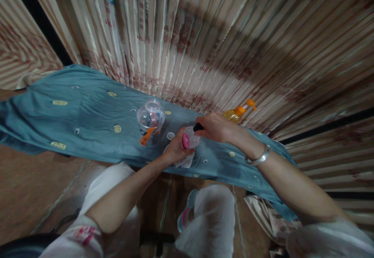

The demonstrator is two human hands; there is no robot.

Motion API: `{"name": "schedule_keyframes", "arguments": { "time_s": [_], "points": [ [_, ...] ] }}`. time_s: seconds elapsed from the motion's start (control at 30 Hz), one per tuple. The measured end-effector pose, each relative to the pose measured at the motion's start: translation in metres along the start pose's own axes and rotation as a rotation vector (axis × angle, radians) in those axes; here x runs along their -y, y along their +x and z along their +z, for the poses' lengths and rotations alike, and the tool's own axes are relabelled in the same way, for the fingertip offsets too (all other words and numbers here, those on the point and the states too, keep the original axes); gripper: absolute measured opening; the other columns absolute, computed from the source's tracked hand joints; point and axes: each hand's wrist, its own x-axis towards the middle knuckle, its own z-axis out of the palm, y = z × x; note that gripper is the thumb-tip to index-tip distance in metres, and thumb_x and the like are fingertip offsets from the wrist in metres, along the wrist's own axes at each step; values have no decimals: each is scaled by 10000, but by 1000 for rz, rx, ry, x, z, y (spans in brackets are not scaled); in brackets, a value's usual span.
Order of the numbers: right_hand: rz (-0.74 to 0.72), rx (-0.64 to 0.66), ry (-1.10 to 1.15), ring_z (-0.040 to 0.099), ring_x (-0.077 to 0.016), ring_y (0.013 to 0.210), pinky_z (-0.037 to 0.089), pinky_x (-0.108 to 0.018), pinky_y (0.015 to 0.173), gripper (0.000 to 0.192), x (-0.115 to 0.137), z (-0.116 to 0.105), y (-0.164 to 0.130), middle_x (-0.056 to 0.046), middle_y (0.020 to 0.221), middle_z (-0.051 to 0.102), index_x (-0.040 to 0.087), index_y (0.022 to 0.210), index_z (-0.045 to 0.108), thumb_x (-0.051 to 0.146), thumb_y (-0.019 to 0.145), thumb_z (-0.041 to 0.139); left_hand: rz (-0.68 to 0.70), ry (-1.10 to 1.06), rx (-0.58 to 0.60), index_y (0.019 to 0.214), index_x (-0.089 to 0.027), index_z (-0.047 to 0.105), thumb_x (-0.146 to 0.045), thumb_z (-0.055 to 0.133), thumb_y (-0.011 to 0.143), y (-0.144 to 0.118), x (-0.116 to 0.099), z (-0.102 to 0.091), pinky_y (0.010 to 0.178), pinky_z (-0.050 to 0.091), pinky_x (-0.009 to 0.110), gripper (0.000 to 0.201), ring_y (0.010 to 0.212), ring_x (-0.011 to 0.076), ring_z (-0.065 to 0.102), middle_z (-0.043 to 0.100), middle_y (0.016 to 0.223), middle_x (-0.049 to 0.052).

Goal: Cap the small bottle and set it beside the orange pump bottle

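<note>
My left hand (176, 149) is wrapped around a clear plastic bottle (193, 138) with a pink label, which is tilted toward the right. At the bottle's upper right end, my right hand (214, 127) has its fingers closed on a small black piece (198, 127); whether this is a cap or a handle I cannot tell. A crumpled white cloth or tissue (185, 161) shows beneath my left hand. Just left of that hand, a round white cap (171, 135) lies on the tablecloth.
A teal patterned cloth (96, 113) covers the narrow table. To the left stands a clear plastic container (143, 117) with an orange marking and a round open neck. Behind my right hand is a yellow bottle with an orange pump (240, 110). A pleated curtain (187, 43) hangs along the back.
</note>
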Motion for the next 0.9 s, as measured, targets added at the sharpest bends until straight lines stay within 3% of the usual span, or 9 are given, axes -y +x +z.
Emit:
{"name": "schedule_keyframes", "arguments": {
  "time_s": [0.17, 0.27, 0.43, 0.6, 0.7, 0.8, 0.9],
  "points": [
    [31, -7, 17, 776, -287, 1014, 401, -294, 649, 425, 1, -1, -3, -155, 1068, 815, 140, 1259, 691, 484, 1019, 626, 3, -6, -7, 1290, -232, 551, -146, 859, 600, 0, 1, 0, 1017, 569, 477, 761, 1118, 324, 707, 733, 1234, 97],
    [-10, -35, 56, 761, -283, 1093, 434, -284, 714, 506, -1, -2, -6, -134, 1158, 806, 161, 1404, 600, 389, 967, 718, 15, -24, -17, 1272, -223, 560, -141, 865, 582, 0, 0, 0, 1017, 570, 478, 759, 1116, 316, 713, 734, 1233, 96],
    [-17, 5, 17, 769, -262, 1011, 425, -283, 700, 291, 0, -4, -5, -130, 1071, 816, 149, 1244, 702, 305, 1008, 634, 8, -40, -12, 1290, -218, 552, -127, 857, 572, 1, 1, 1, 1004, 578, 454, 786, 1101, 297, 729, 741, 1207, 84],
    [45, 9, -28, 767, -280, 982, 431, -298, 684, 416, 2, -4, -3, -180, 1019, 810, 128, 1137, 757, 468, 1063, 530, 0, -1, -17, 1285, -229, 578, -124, 877, 574, 1, 1, 1, 1040, 569, 467, 778, 1147, 332, 716, 735, 1258, 90],
    [50, -31, 6, 768, -287, 982, 425, -301, 672, 463, 2, -3, -5, -163, 1015, 814, 137, 1228, 724, 529, 1034, 574, -13, 6, -20, 1296, -245, 563, -149, 878, 571, 0, 1, 0, 1042, 571, 461, 795, 1155, 318, 715, 727, 1272, 83],
    [8, -38, 42, 769, -274, 996, 411, -288, 664, 477, -1, -2, -6, -119, 1038, 819, 167, 1367, 644, 433, 974, 697, -24, 3, -17, 1304, -251, 541, -170, 869, 575, 1, 2, 0, 1035, 572, 456, 803, 1149, 304, 716, 725, 1261, 81],
    [-4, -8, 21, 770, -267, 1006, 400, -285, 664, 345, -2, -2, -5, -126, 1056, 817, 161, 1284, 690, 340, 989, 669, -30, 0, 4, 1314, -241, 532, -172, 843, 596, 1, 1, 0, 1056, 555, 462, 785, 1147, 292, 708, 714, 1275, 89]
  ]
}}
